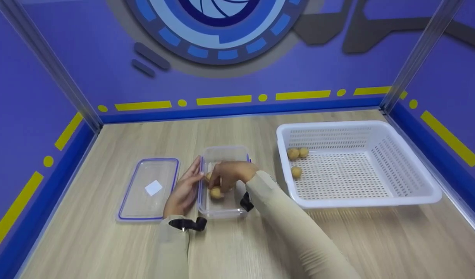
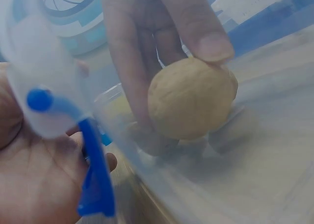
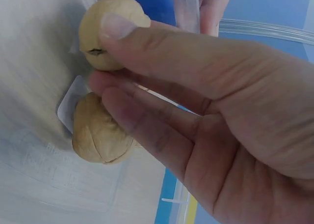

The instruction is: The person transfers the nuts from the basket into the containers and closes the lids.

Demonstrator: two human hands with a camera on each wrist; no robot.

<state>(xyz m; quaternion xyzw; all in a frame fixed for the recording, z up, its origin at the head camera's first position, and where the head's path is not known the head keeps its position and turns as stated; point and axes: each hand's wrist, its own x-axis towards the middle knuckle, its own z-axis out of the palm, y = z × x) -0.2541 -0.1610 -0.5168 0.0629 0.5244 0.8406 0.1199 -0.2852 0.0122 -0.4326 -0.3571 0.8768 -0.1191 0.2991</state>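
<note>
My right hand [image 1: 231, 174] reaches down into a clear plastic food box [image 1: 224, 213] and pinches a walnut [image 3: 110, 32] between thumb and fingers. Another walnut [image 3: 100, 130] lies on the box floor, just under the fingers in the right wrist view. Through the box wall, the left wrist view shows the held walnut [image 2: 191, 98] close up. My left hand [image 1: 185, 192] rests against the left side of the box, its fingers extended. Beside that palm hangs a blue-edged locking flap [image 2: 95, 170].
The box's lid [image 1: 138, 205], rimmed in blue with a white square label [image 1: 153, 188], lies left of the left hand. To the right stands a white perforated basket [image 1: 361, 201], with three walnuts [image 1: 296, 172] along its left side. Blue panels [image 1: 237, 85] enclose the table.
</note>
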